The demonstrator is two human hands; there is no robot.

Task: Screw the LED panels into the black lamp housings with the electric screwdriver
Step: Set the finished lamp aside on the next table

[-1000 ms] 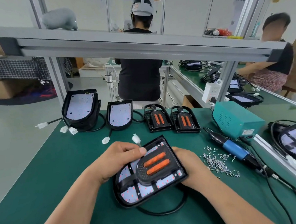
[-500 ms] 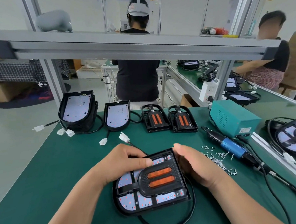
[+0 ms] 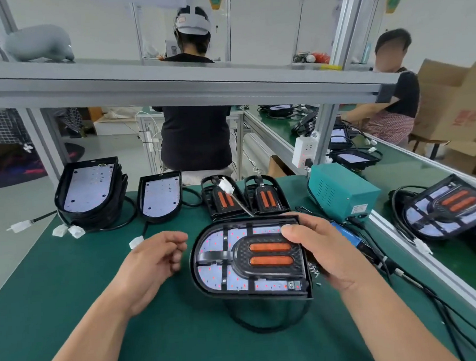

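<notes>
A black lamp housing (image 3: 249, 259) with a white LED panel and two orange strips is lifted above the green mat, its black cable (image 3: 266, 325) looping beneath. My right hand (image 3: 326, 250) grips its right edge, thumb on top. My left hand (image 3: 153, 262) hovers just left of it, fingers loosely curled, holding nothing. The blue electric screwdriver (image 3: 350, 238) lies behind my right hand, mostly hidden. A few loose screws (image 3: 314, 270) show at the housing's right edge.
A stack of housings (image 3: 91, 190), one single housing (image 3: 160, 198) and two with orange strips (image 3: 221, 200) (image 3: 266, 196) stand at the back. A teal power box (image 3: 342, 191) sits right. White connectors and cables trail across the green mat (image 3: 57, 272). People work beyond.
My left hand let go of the housing and drew back to the left. My right hand lifted the housing and swung it right, with its rounded end now pointing left.
</notes>
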